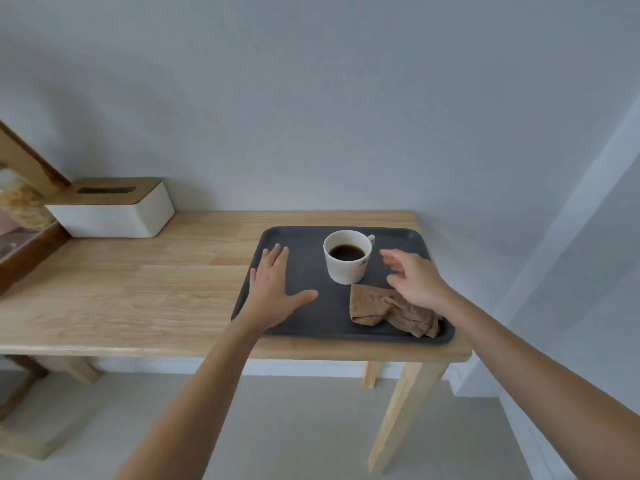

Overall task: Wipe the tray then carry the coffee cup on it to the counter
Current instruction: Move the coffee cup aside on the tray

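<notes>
We look down at a wooden table (145, 282) set against a pale wall. At its right end lies a dark tray (311, 327), its near right corner close to the table's edge. A white cup (347, 263) stands upright in the far middle of the tray, with dark coffee inside and its handle turned to the far right. Just in front of the cup, a little to the right, a crumpled brown cloth (377, 308) lies on the tray and reaches toward the near right corner.

Our left hand (273, 289) is spread flat, palm down, over the left part of the tray, fingers pointing away and the thumb stretched out toward the cup. It holds nothing; we cannot tell whether the palm presses on the tray or hangs just above it. Our right hand (415, 278) is open too, fingers loosely curved and pointing left toward the cup, with a gap between fingertips and cup. It grips nothing. The wrist passes over the right part of the cloth, hiding some of it, and we cannot tell whether hand and cloth touch.

At the far left of the table sits a white tissue box (114, 213) with a wooden lid, well apart from the tray. Beside it, at the picture's left edge, leans a dark wooden frame (31, 258).
</notes>
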The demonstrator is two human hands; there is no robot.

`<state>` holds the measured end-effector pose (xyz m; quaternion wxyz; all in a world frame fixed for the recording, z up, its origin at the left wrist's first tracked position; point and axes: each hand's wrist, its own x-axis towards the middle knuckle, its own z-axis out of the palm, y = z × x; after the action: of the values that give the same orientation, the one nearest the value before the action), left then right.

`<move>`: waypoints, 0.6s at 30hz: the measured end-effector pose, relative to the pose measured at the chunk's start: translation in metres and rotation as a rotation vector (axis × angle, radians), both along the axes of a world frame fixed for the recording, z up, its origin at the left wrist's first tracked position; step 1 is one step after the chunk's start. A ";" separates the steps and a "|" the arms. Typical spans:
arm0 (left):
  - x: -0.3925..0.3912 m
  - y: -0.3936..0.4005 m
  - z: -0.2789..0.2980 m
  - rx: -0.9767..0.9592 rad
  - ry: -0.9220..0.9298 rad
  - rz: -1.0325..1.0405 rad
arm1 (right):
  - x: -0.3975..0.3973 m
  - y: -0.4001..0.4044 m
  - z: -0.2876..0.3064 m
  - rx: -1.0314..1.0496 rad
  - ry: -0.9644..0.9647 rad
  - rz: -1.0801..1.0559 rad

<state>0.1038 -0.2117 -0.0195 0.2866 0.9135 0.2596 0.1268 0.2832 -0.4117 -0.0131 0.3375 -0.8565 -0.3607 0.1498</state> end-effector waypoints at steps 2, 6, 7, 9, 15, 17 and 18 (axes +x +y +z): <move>0.024 -0.009 -0.001 -0.158 -0.073 0.036 | -0.003 0.012 -0.001 0.068 0.054 -0.055; 0.054 -0.016 -0.011 -0.339 -0.128 0.068 | -0.009 0.028 -0.005 0.194 0.101 -0.113; 0.058 -0.017 -0.012 -0.347 -0.147 0.063 | -0.010 0.031 -0.006 0.215 0.107 -0.122; 0.063 -0.017 -0.013 -0.340 -0.180 0.043 | -0.010 0.036 -0.009 0.240 0.096 -0.138; 0.065 -0.003 -0.014 -0.387 -0.260 -0.002 | -0.009 0.048 -0.006 0.280 0.112 -0.126; 0.064 0.009 -0.014 -0.376 -0.279 0.002 | -0.010 0.058 -0.004 0.294 0.127 -0.119; 0.063 0.016 -0.014 -0.373 -0.282 0.007 | -0.010 0.065 -0.004 0.301 0.140 -0.117</move>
<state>0.1667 -0.1954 -0.0331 0.4836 0.8169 0.2391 0.2040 0.2730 -0.3462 -0.0167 0.4944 -0.8032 -0.3044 0.1335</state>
